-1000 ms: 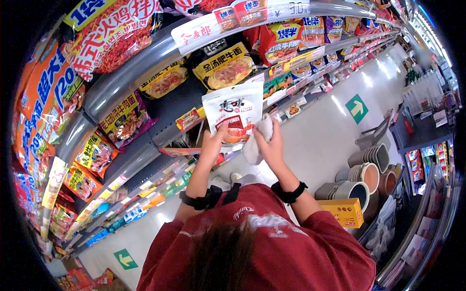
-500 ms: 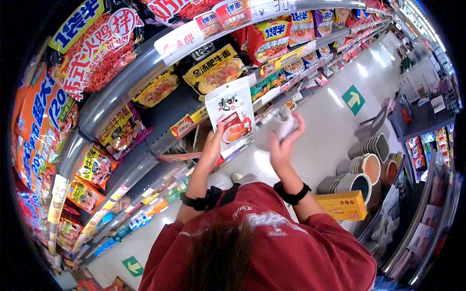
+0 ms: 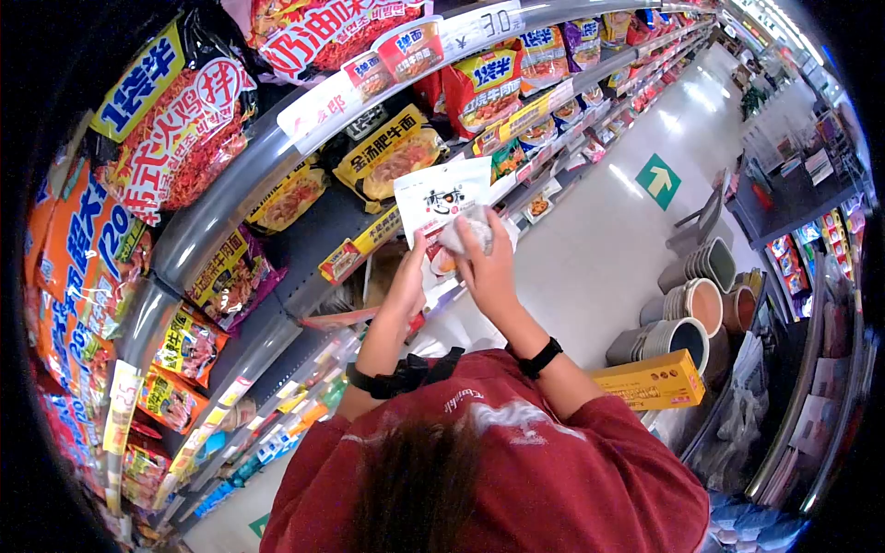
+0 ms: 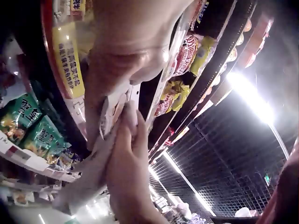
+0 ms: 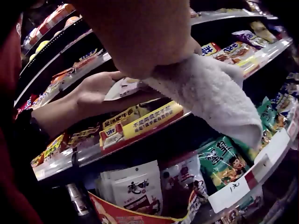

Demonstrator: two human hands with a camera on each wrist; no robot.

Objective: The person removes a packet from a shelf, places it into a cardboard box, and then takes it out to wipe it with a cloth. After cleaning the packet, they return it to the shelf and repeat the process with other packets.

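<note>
My left hand (image 3: 406,281) holds a white food pouch (image 3: 433,205) upright by its lower left side, thumb across the front. A bunched white cloth (image 3: 459,236) is gripped in my right hand (image 3: 489,267), against the front of the pouch and covering part of its printed picture. In the right wrist view, the towel-like cloth (image 5: 215,93) hangs out from under the right hand. Beyond it the left hand (image 5: 96,88) supports the pouch edge. The left wrist view shows the right hand (image 4: 128,172) pressing close to the pouch with the cloth.
Shelves of noodle packets (image 3: 392,157) curve along the left and front. Similar white pouches (image 5: 135,186) stand in a display box on a lower shelf. Behind on the right are stacked buckets (image 3: 673,346), a yellow carton (image 3: 650,382) and another shelf.
The right hand swung away from the pouch with the cloth, then came back left onto its front. The left hand keeps hold of the pouch. The head view has shifted slightly.
</note>
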